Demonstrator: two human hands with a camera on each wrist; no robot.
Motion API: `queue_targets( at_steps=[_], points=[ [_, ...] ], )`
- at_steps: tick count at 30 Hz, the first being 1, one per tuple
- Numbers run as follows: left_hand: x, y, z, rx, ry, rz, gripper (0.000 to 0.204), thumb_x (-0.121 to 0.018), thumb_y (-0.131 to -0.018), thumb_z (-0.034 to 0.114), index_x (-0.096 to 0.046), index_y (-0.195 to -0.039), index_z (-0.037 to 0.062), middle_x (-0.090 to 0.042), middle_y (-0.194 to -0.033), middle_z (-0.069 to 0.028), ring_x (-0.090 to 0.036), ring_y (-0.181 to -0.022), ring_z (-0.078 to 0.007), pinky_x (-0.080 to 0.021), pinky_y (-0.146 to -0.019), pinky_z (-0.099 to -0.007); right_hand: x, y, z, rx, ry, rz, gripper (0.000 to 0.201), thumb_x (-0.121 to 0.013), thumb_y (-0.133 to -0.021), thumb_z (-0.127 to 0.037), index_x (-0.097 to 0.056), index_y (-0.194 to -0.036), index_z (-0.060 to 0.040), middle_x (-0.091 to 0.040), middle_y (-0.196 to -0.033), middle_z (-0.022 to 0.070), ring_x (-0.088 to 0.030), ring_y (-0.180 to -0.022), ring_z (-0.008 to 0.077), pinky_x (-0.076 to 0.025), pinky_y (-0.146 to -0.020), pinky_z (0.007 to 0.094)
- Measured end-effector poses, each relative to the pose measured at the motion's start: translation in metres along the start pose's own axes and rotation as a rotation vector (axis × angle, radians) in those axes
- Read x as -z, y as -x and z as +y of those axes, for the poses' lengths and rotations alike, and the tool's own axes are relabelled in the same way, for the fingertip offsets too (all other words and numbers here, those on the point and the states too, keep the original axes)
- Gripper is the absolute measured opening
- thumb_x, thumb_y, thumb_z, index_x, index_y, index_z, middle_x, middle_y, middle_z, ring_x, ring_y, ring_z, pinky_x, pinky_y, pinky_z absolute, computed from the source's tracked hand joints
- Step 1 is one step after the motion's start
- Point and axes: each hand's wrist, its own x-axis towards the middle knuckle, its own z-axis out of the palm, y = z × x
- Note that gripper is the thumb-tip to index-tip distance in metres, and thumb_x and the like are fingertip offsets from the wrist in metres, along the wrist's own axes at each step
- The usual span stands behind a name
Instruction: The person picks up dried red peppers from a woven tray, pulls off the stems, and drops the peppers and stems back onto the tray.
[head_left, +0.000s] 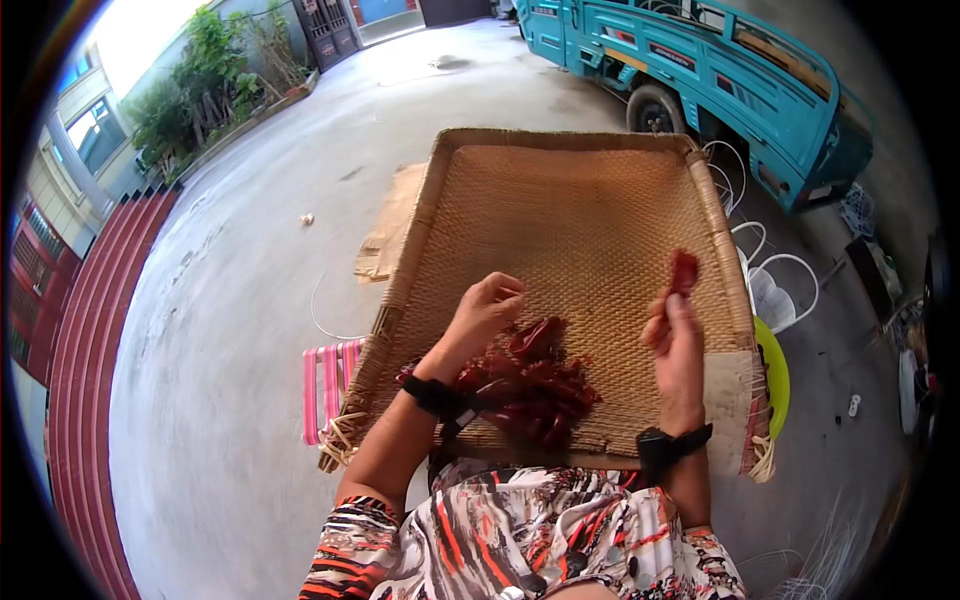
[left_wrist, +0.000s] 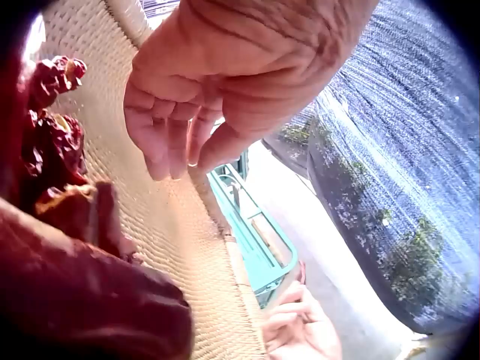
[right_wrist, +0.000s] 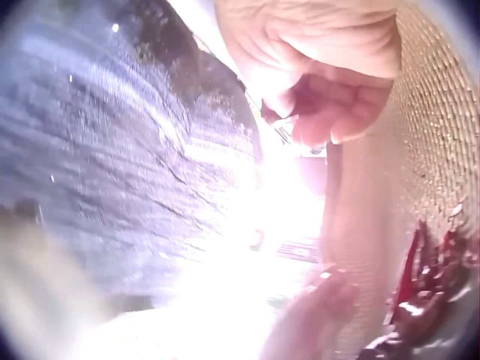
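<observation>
A pile of dried red chili peppers (head_left: pixel 540 385) lies near the front of a woven tray (head_left: pixel 575 215). Above the right side of the tray, my right hand (head_left: pixel 678 340) pinches one dried red pepper (head_left: pixel 684 268) between thumb and fingers, its free end pointing up and away. My left hand (head_left: pixel 485 318) hovers over the back left of the pile, fingers loosely bent. In the left wrist view nothing shows between its fingertips, and large peppers (left_wrist: pixel 97 300) fill the lower left. The right wrist view shows more peppers (right_wrist: pixel 427 281) at lower right.
A pink striped stool (head_left: pixel 325 385) and a cardboard sheet (head_left: pixel 392 230) are left of the tray. At its right are a yellow-green basin (head_left: pixel 774 380) and white loops of tubing. A teal cargo vehicle (head_left: pixel 700 70) is parked behind, and red steps (head_left: pixel 100 350) run along the left.
</observation>
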Motion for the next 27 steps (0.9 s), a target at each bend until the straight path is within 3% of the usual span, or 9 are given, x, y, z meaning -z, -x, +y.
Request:
queue_targets(
  at_steps=[3, 5, 7, 11, 15, 19, 21, 23, 27],
  points=[
    [0.002, -0.003, -0.013, -0.032, -0.385, -0.032, 0.024, -0.066, -0.086, 0.017, -0.063, -0.102, -0.0003, -0.065, -0.081, -0.0111, -0.061, -0.072, -0.0183, -0.05, -0.065, -0.0324, 0.023, -0.012, -0.023, 0.144, -0.571, 0.205, 0.019, -0.053, -0.1, -0.027, -0.062, -0.101, -0.0105, -0.066, -0.088, -0.0004, -0.054, -0.064, 0.0058, -0.044, -0.059, 0.0197],
    [-0.003, 0.001, -0.012, -0.093, -0.709, -0.118, 0.03, -0.07, -0.083, 0.023, -0.063, -0.102, 0.001, -0.065, -0.085, -0.0136, -0.063, -0.076, -0.0236, -0.051, -0.068, -0.0356, 0.053, -0.016, -0.028, 0.292, -0.523, 0.238, 0.029, -0.052, -0.1, -0.034, -0.062, -0.105, -0.0079, -0.067, -0.089, 0.0011, -0.055, -0.067, 0.0085, -0.046, -0.061, 0.0232],
    [-0.015, 0.01, 0.002, -0.173, -1.118, -0.229, 0.039, -0.075, -0.077, 0.029, -0.061, -0.103, 0.0036, -0.065, -0.093, -0.0143, -0.065, -0.086, -0.028, -0.051, -0.074, -0.0372, 0.065, -0.015, -0.033, 0.186, -0.61, 0.341, 0.029, -0.052, -0.099, -0.034, -0.063, -0.104, -0.0079, -0.067, -0.088, 0.0016, -0.056, -0.066, 0.0098, -0.047, -0.061, 0.0242],
    [-0.01, 0.003, -0.031, -0.183, -1.086, -0.206, 0.032, -0.071, -0.081, 0.03, -0.062, -0.098, 0.0055, -0.063, -0.088, -0.0148, -0.062, -0.088, -0.0363, -0.05, -0.077, -0.0413, 0.076, -0.02, -0.004, -0.037, -0.61, 0.185, 0.02, -0.058, -0.096, -0.024, -0.062, -0.107, -0.0086, -0.068, -0.088, 0.0028, -0.058, -0.065, 0.0097, -0.049, -0.06, 0.0251],
    [-0.015, 0.008, -0.005, -0.123, -0.828, -0.294, 0.022, -0.066, -0.086, 0.02, -0.063, -0.1, 0.0035, -0.064, -0.088, -0.0159, -0.063, -0.086, -0.0321, -0.049, -0.074, -0.0383, 0.007, 0.002, -0.007, -0.101, 0.204, 0.047, 0.02, -0.059, -0.095, -0.02, -0.061, -0.11, -0.0078, -0.066, -0.09, 0.0035, -0.06, -0.07, 0.0082, -0.051, -0.064, 0.0235],
    [-0.032, 0.025, 0.035, -0.04, -0.477, -0.392, 0.019, -0.064, -0.089, 0.014, -0.064, -0.103, 0.0018, -0.065, -0.088, -0.0119, -0.062, -0.085, -0.0198, -0.049, -0.073, -0.0334, -0.016, 0.01, 0.021, 0.142, 0.749, -0.269, 0.028, -0.061, -0.093, -0.019, -0.059, -0.115, -0.0019, -0.065, -0.097, 0.0087, -0.063, -0.078, 0.0115, -0.053, -0.068, 0.0264],
    [-0.036, 0.027, 0.037, -0.041, -0.367, -0.396, 0.018, -0.063, -0.091, 0.013, -0.063, -0.103, 0.0007, -0.065, -0.087, -0.008, -0.061, -0.084, -0.0145, -0.048, -0.073, -0.0307, -0.02, 0.013, 0.024, 0.166, 0.745, -0.477, 0.023, -0.062, -0.093, -0.017, -0.062, -0.11, -0.0017, -0.066, -0.095, 0.0096, -0.065, -0.078, 0.0148, -0.053, -0.068, 0.0291],
    [-0.037, 0.028, 0.033, -0.065, -0.243, -0.357, 0.016, -0.061, -0.093, 0.013, -0.063, -0.102, -0.0006, -0.064, -0.085, -0.0037, -0.058, -0.082, -0.0109, -0.048, -0.073, -0.0278, -0.024, 0.017, 0.025, -0.007, 0.651, -0.51, 0.019, -0.06, -0.094, -0.017, -0.064, -0.105, -0.0024, -0.067, -0.089, 0.0102, -0.065, -0.073, 0.0159, -0.053, -0.066, 0.0295],
    [-0.032, 0.024, 0.017, -0.02, -0.101, -0.236, 0.014, -0.058, -0.096, 0.013, -0.062, -0.097, -0.0006, -0.062, -0.085, -0.0003, -0.055, -0.078, -0.0069, -0.047, -0.071, -0.0241, -0.019, 0.017, 0.036, 0.091, 0.647, -0.458, 0.021, -0.057, -0.096, -0.021, -0.064, -0.103, -0.0028, -0.064, -0.073, 0.0067, -0.064, -0.067, 0.0142, -0.051, -0.061, 0.0295]
  ],
)
